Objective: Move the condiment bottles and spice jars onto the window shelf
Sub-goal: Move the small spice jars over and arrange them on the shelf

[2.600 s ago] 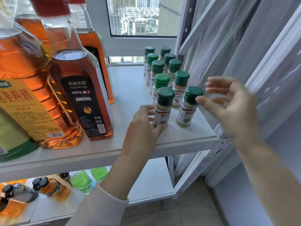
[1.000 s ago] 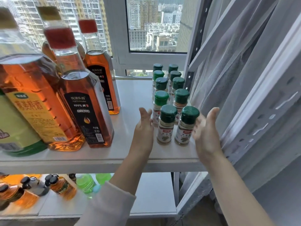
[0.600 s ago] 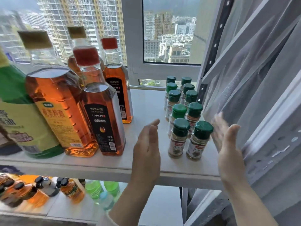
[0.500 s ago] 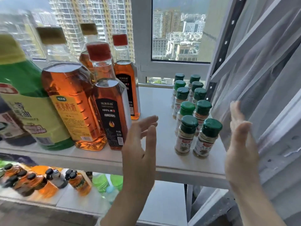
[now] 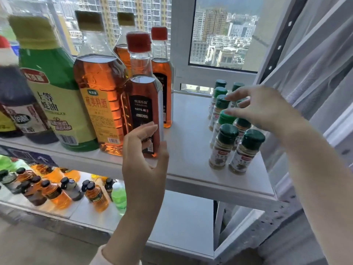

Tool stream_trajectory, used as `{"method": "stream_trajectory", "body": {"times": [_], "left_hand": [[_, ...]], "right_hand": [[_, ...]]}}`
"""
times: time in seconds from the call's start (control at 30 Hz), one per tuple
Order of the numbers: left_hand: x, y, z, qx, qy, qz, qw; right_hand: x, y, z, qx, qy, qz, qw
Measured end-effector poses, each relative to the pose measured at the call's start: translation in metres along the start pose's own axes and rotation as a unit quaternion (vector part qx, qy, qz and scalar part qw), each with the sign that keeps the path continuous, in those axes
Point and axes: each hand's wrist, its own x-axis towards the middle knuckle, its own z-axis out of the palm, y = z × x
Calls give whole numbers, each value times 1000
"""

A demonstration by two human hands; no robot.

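Several green-capped spice jars [image 5: 222, 148] stand in two rows at the right end of the white window shelf [image 5: 188, 142]. Tall amber bottles with red caps [image 5: 142, 96] stand left of them, beside a large amber bottle [image 5: 99, 100], a green-labelled bottle [image 5: 51, 92] and a dark one [image 5: 17, 104]. My left hand [image 5: 145, 155] is cupped loosely at the lower front of the nearest red-capped bottle, thumb at its right edge; I cannot tell whether it touches. My right hand [image 5: 261, 109] hovers with fingers spread over the middle jars, holding nothing.
A lower shelf [image 5: 183, 222] carries several small black-capped amber bottles [image 5: 55, 192] and a green one [image 5: 118, 197] at the left. A sheer curtain [image 5: 315, 69] and a perforated shelf post [image 5: 275, 52] stand close on the right. The window frame [image 5: 210, 73] is behind.
Both hands drew back from flanking the front spice jars. My left hand swung left to the red-capped bottle; my right hand rose over the jars. The view shifted left.
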Motion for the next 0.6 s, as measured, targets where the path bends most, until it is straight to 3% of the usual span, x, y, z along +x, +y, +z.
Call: {"method": "stream_trajectory", "body": {"times": [0.13, 0.6], "left_hand": [[-4, 2, 9, -8, -26, -4, 1000], [-7, -2, 17, 27, -59, 13, 998]], "right_hand": [[25, 1, 4, -85, -106, 6, 991], [47, 3, 12, -120, -94, -13, 988]]}}
